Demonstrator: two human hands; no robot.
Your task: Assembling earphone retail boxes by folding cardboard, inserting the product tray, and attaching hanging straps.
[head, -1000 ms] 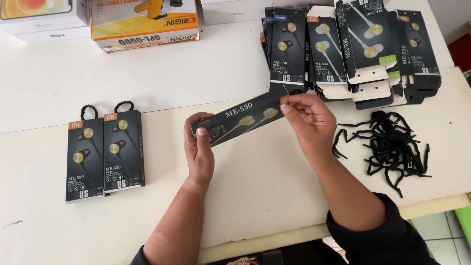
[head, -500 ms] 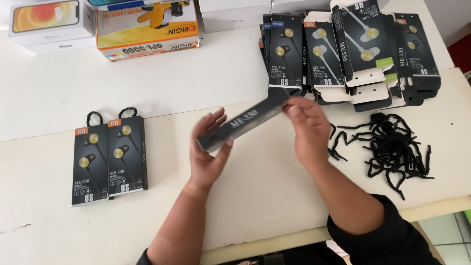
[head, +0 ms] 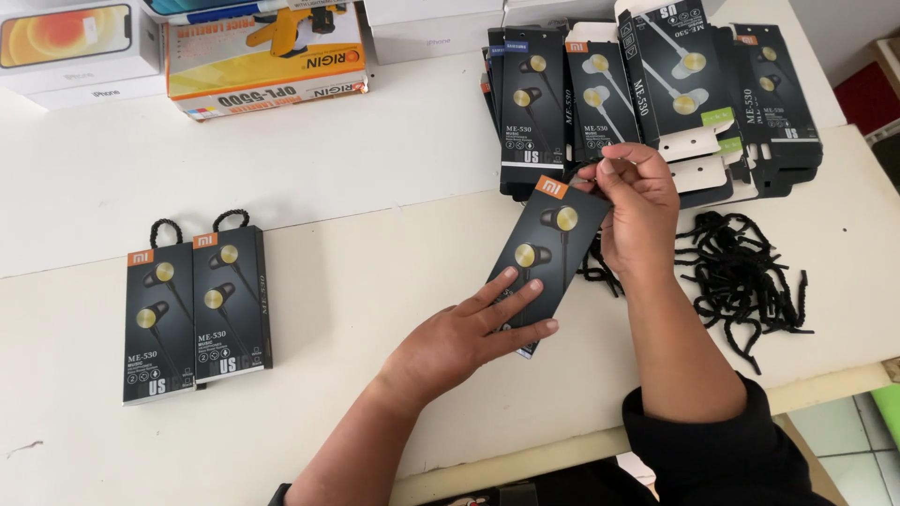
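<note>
table (head: 375,169): white, two slabs w/ a seam running left-right; everything below placed rel. to it
box stack (head: 656,94): back right of table, many black earphone boxes fanned & overlapping, some w/ white flaps open
carton (head: 267,56): yellow/orange/white, back of table left of centre, print upside down from here
phone box (head: 80,47): white, back left corner of table, just beside carton
box pair (head: 197,305): two black boxes side by side, touching, flat on table front left; black cord loop at top of each
cords (head: 741,272): loose pile of short black cords, table right side, in front of box stack
held box (head: 548,258): black w/ gold earbuds pic, orange tab at top; over table centre-right, tilted, top end toward box stack, face up
right hand (head: 637,211): at top right corner of held box, thumb & fingertips pinched together on sth small & black at the box edge; can't tell exactly what. Dark sleeve at elbow
left hand (head: 469,333): at lower end of held box, fingers (head: 511,300) spread flat across its face, thumb hidden; steadies it, not a closed clamp
</note>
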